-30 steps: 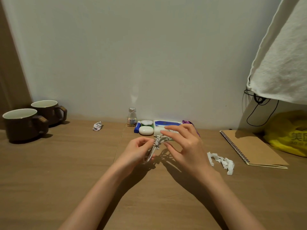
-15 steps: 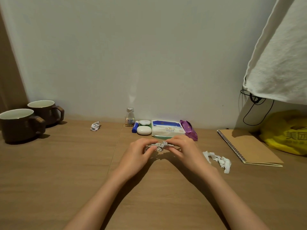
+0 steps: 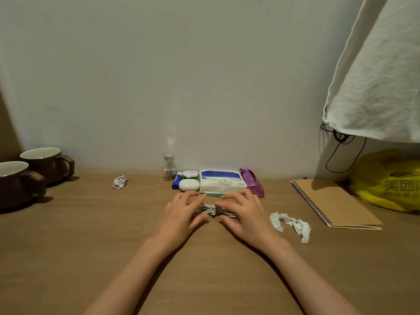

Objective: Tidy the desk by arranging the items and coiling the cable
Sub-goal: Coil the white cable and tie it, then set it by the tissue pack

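A white coiled cable (image 3: 212, 210), tied at its middle, lies on the wooden desk (image 3: 91, 235) between my hands. My left hand (image 3: 184, 212) hovers over its left end with fingers spread and relaxed. My right hand (image 3: 244, 212) hovers over its right end, fingers also spread. Neither hand grips the cable. Behind it along the wall stand a small glass bottle (image 3: 168, 167), a blue tube (image 3: 176, 180), a white case (image 3: 189, 185), a tissue pack (image 3: 221, 184) and a purple packet (image 3: 252, 184).
Two brown mugs (image 3: 34, 171) stand at the far left. A crumpled paper (image 3: 119, 181) lies left of the bottle, a torn white tissue (image 3: 291, 223) right of my right hand. A spiral notebook (image 3: 331, 203), a yellow bag (image 3: 391, 183) and hanging white cloth (image 3: 375, 76) fill the right.
The hands brought the tied cable down from the air onto the desk, then let go and spread their fingers above it.
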